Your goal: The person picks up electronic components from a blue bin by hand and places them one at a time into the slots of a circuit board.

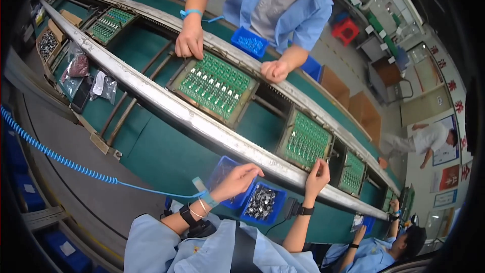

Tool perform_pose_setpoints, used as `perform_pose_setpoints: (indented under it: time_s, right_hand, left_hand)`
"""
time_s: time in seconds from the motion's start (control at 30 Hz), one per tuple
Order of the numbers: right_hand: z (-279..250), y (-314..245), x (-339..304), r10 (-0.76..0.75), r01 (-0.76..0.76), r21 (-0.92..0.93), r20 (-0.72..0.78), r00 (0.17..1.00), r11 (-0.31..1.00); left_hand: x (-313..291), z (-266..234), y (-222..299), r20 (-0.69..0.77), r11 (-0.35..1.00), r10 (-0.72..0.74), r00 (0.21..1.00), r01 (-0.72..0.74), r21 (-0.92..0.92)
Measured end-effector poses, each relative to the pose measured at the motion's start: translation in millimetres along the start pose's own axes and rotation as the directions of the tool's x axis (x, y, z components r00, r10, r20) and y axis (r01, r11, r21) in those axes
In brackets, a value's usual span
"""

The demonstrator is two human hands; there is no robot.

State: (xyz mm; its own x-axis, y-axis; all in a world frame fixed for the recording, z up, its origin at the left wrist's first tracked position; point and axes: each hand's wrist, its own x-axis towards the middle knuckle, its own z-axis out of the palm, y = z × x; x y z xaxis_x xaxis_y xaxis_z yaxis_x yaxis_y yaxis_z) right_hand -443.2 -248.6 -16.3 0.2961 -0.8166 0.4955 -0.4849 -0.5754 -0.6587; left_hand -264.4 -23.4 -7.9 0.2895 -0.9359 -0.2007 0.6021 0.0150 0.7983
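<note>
My right hand [317,176] reaches up to the near right corner of a green circuit board [305,139] set in a frame on the conveyor. Its thumb and fingers are pinched together; whatever they hold is too small to make out. My left hand [237,181] is above a blue bin [221,172] with little visible inside, fingers drawn together and pointing right. Whether a small part sits between them I cannot make out. Beside it stands a second blue bin [262,203], full of small black and silver parts. A blue wrist strap [203,192] circles my left wrist.
Metal conveyor rails [192,119] run diagonally, carrying more framed circuit boards [214,87]. Across, a co-worker's hand [189,40] touches one board. A coiled blue cord [60,154] stretches left from my wrist strap. Another co-worker [384,250] works at lower right.
</note>
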Motion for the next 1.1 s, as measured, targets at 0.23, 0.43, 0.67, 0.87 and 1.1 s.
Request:
perform_pose_setpoints:
  time_s: [0.23,0.43,0.67,0.87,1.1]
  right_hand:
    - [-4,-13,1,-0.067,0.07,-0.093,0.039,0.997,0.993]
    - [0,-24,10,-0.224,0.228,-0.06,0.07,0.972,0.972]
    - [24,-113,9,-0.433,0.347,0.319,0.254,0.865,0.882]
    - [71,-135,-5,-0.578,0.431,0.404,0.392,0.715,0.807]
    - [71,-109,-4,-0.515,0.444,0.264,0.367,0.775,0.856]
  left_hand:
    - [-26,16,86,0.03,0.665,0.614,0.789,-0.537,0.519]
    - [-111,30,186,0.263,-0.001,0.884,0.387,-0.56,0.829]
    - [-219,87,221,0.685,-0.469,0.64,0.348,-0.53,0.707]
    - [-248,162,242,0.665,-0.536,0.278,0.693,-0.462,0.707]
    - [-244,175,223,0.791,-0.789,0.219,0.572,-0.373,0.488]
